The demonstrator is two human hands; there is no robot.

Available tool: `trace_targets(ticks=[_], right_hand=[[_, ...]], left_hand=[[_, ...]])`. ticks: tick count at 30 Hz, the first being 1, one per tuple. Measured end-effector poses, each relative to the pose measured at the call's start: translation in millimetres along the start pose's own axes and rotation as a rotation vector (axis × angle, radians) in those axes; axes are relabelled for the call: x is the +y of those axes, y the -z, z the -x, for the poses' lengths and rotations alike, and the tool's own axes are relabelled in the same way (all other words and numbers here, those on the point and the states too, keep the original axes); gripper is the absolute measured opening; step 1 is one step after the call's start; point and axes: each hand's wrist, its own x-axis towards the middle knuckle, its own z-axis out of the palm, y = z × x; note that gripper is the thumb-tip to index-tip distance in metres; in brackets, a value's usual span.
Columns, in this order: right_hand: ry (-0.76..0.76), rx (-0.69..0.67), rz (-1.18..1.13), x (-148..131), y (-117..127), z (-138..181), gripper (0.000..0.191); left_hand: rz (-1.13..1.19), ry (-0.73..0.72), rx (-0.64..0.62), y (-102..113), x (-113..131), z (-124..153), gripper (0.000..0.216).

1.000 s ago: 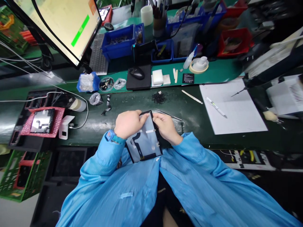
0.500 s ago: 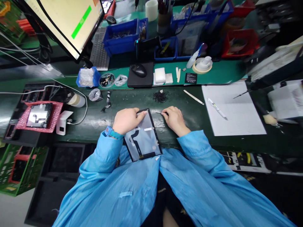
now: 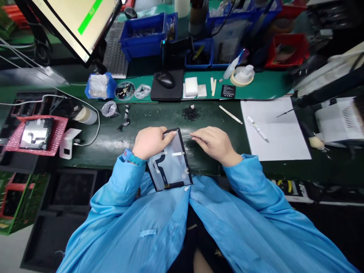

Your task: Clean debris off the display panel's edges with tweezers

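Observation:
My left hand (image 3: 151, 142) grips the upper part of a flat display panel (image 3: 178, 167), thumb on its back face. The panel leans tilted between the bench edge and my blue coat. Its grey back carries a black flex cable (image 3: 159, 163) and white tape strips. Just right of the panel's upper edge, my right hand (image 3: 213, 142) pinches thin metal tweezers (image 3: 186, 136), their tip pointing left at the panel's edge. Whether the tip touches the panel I cannot tell. Beyond the hands, a pile of small black bits (image 3: 190, 113) lies on the bench.
White paper with a pen (image 3: 257, 129) lies to the right, near a flat stick (image 3: 231, 114). Behind are a mouse (image 3: 165, 79), blue bins (image 3: 143, 36) and a red bin (image 3: 287, 51). At left, another panel (image 3: 36, 133) rests on pink bubble wrap beside a white cable.
My right hand has turned and lifted slightly, with the tweezers now pointing at the panel's edge. The left hand keeps its hold on the panel. The view has shifted slightly.

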Motion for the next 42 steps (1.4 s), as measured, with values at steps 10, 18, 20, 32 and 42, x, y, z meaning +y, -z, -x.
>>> trace_targets(ticks=[10, 18, 20, 32, 42], right_hand=[[0.086, -0.051, 0.146, -4, 13, -6, 0.025], [0.132, -0.063, 0.205, -4, 21, -10, 0.027], [0.122, -0.066, 0.178, -4, 22, -11, 0.027], [0.132, -0.094, 0.127, 1, 26, -13, 0.030], [0.154, -0.165, 0.188, 4, 30, -20, 0.028]], left_hand=[[0.006, 0.001, -0.002, 0, 0, 2, 0.071], [0.004, -0.009, 0.006, 1, 2, 1, 0.071], [0.005, -0.007, 0.005, 1, 3, 1, 0.072], [0.010, -0.002, 0.007, 1, 2, 0, 0.071], [0.001, -0.010, 0.017, 3, 2, -1, 0.072]])
